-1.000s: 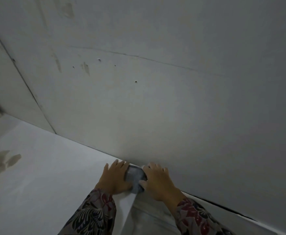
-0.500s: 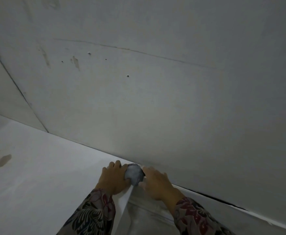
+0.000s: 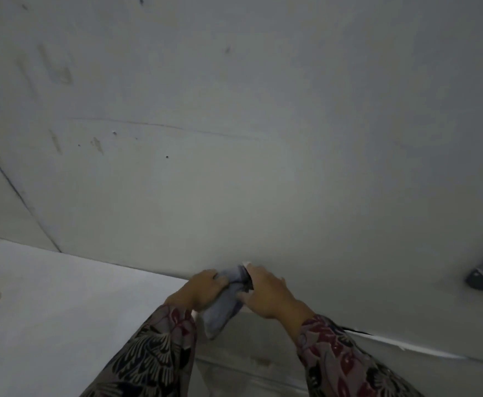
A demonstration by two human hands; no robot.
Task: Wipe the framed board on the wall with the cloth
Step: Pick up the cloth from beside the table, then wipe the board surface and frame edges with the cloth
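1. Left hand [image 3: 198, 290] clamped on grey cloth [image 3: 223, 303], right hand [image 3: 266, 293] pinching its other side.
2. Cloth bunched between both, low against pale wall [image 3: 234, 181].
3. Framed board possibly the white panel [image 3: 62, 310] at left; too dim to confirm.

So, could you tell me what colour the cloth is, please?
Pale blue-grey cloth, seen in the head view.

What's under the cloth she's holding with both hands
The grey cloth, gripped by the left hand and right hand, hangs over a white edge; whatever lies directly beneath is covered.
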